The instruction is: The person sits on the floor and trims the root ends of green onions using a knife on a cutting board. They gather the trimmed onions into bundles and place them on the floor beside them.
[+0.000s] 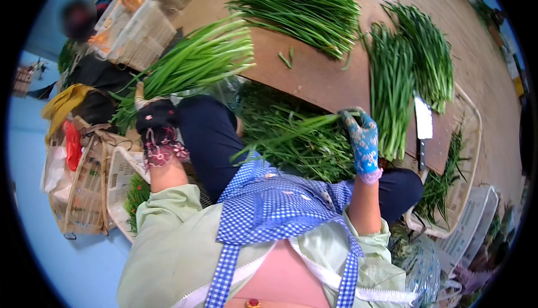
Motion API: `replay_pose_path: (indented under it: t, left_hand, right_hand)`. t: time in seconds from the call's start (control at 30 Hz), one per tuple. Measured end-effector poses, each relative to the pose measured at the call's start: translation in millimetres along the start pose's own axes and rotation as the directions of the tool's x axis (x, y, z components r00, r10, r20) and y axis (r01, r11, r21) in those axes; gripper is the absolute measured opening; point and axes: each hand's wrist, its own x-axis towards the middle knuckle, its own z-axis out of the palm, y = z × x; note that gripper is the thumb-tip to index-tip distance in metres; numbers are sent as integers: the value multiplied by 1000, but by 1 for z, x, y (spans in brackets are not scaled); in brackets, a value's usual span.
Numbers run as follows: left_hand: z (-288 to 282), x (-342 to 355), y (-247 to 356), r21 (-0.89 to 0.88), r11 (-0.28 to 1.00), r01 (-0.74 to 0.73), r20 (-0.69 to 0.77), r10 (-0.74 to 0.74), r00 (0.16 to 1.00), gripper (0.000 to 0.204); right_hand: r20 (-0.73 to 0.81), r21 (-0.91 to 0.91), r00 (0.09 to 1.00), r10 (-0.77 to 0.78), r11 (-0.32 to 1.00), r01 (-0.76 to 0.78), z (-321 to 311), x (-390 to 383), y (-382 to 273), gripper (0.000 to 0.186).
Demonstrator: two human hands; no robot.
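Gripping a thick bundle of long green stalks (pixel 196 61), the left hand (pixel 156 120) wears a dark glove with a lacy, flowered cuff and is closed round the bundle's lower end; the stalks fan up and to the right, their tips lying over the edge of the brown board (pixel 314 73). The right hand (pixel 361 137), in a blue patterned glove, is closed to a pinch on a few thin green stalks (pixel 297 129) that run leftward from its fingers across the loose heap of greens (pixel 302 145) on the person's lap (the heap sits between the knees, against the board's near edge). On the board lie three sorted piles of greens: one at the far centre (pixel 302 8) and two at the right (pixel 392 84), (pixel 428 61). A knife (pixel 423 126) with a broad blade rests on the board's right end, just beside the right hand but apart from it. A woven basket (pixel 471 117) stands at the right, with greens in it.
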Motion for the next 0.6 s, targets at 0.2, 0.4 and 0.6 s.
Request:
replay_pose_path:
  t: [0.2, 0.4, 0.6]
  left_hand:
    - [-2, -13, -9, 41, 998, 50, 28, -51, 998, 31]
    - [-5, -17, -20, 109, 992, 62, -68, -55, 996, 47]
    - [-10, -10, -33, -6, 989, 151, 7, -151, 989, 45]
  right_hand:
    - [-226, 396, 963, -147, 889, 229, -38, 1, -35, 20]
    - [-644, 41, 581, -498, 736, 676, -114, -5, -31, 24]
    - [-250, -883, 839, -484, 470, 8, -140, -24, 43, 19]
